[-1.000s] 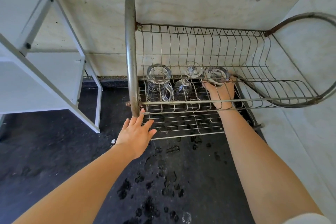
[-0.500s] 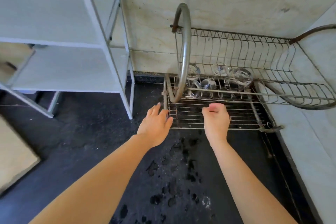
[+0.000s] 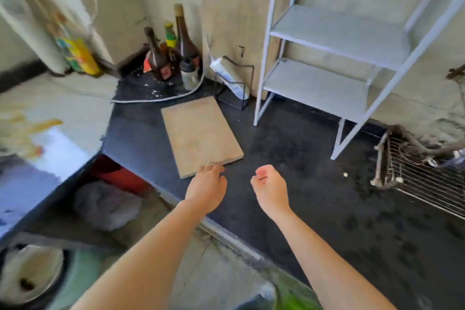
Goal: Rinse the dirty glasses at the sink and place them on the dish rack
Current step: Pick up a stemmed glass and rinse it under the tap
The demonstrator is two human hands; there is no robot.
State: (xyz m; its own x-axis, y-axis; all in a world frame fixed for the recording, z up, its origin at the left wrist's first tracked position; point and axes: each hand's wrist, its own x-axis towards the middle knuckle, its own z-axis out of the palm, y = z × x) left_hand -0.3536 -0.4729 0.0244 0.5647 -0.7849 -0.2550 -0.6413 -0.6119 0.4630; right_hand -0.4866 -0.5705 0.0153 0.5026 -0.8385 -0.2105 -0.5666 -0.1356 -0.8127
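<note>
Only the left end of the wire dish rack (image 3: pixel 415 173) shows, at the right edge on the black counter (image 3: pixel 302 158). The glasses in it are cut off by the frame edge; a pale blurred glint is all I can make out. My left hand (image 3: pixel 207 185) hovers over the counter's front part, fingers relaxed, empty, just short of the cutting board's near corner. Beside it, my right hand (image 3: pixel 269 186) hangs with its fingers curled in and holds nothing. Both hands are well left of the rack.
A wooden cutting board (image 3: pixel 201 133) lies on the counter ahead. Several bottles (image 3: pixel 173 50) stand in the back corner beside a small wire holder (image 3: pixel 235 85). A white shelf unit (image 3: pixel 327 58) stands at back right. Water drops (image 3: pixel 377 234) spot the counter. A round basin (image 3: pixel 30 269) sits on the floor, lower left.
My right hand let go of the glass in the rack and drew back empty. My view swung left, so the rack slid to the right edge and the board and bottles appeared.
</note>
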